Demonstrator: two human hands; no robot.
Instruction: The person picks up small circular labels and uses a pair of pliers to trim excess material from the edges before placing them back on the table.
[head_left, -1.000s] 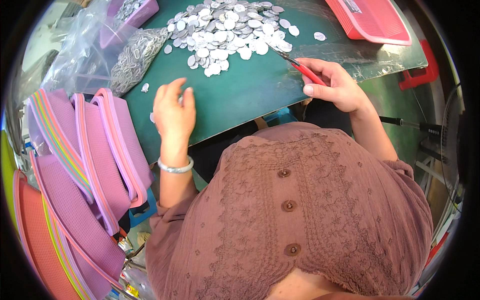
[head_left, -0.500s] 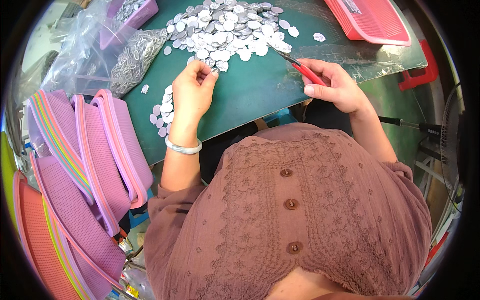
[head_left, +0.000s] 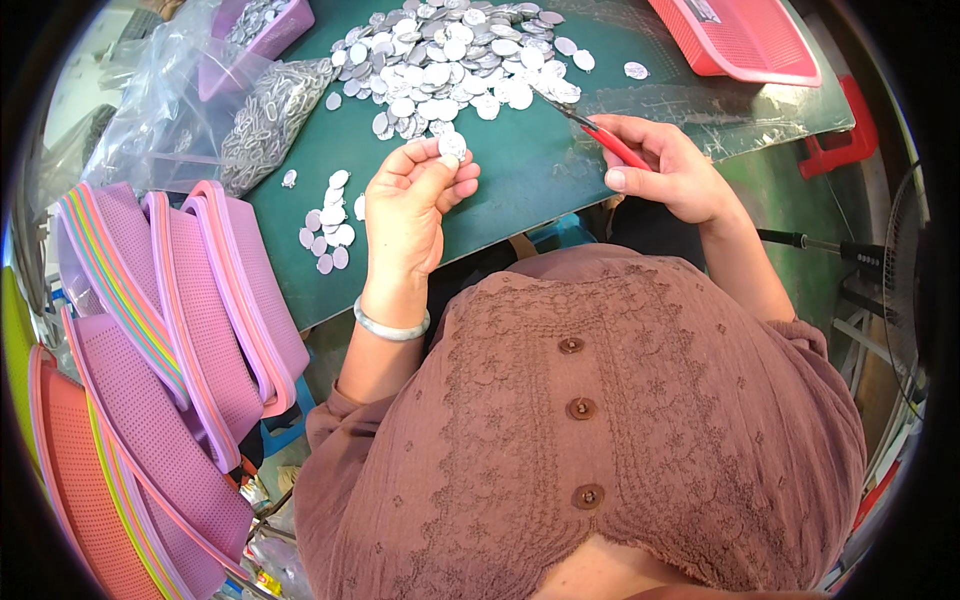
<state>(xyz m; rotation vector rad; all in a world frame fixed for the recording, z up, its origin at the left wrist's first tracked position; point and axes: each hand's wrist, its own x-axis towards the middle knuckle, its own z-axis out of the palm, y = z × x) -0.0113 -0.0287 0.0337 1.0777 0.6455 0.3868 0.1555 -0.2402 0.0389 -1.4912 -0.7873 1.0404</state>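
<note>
Between thumb and fingers, my left hand [head_left: 413, 195] pinches an oval silver medal [head_left: 452, 146], raised off the table with its face showing. My right hand [head_left: 665, 168] is closed round red-handled pliers [head_left: 622, 146], whose dark jaws point up and left toward the pile. A broad heap of silver oval medals [head_left: 450, 60] covers the far middle of the green table [head_left: 520, 190]. Left of my left wrist lies a small loose group of similar medals [head_left: 328, 222]. A single medal [head_left: 636, 70] rests apart at the right.
A clear plastic bag of metal clips [head_left: 275, 125] lies at the left, with a purple basket [head_left: 265, 30] behind it. Stacked pink and purple baskets [head_left: 215, 310] stand beside me. A pink tray [head_left: 745, 45] sits far right, near a red clamp [head_left: 840, 135] on the table edge.
My left hand has drawn back from the pile's near edge and turned, bringing up a medal in its pinch. My right hand and the pliers have hardly moved.
</note>
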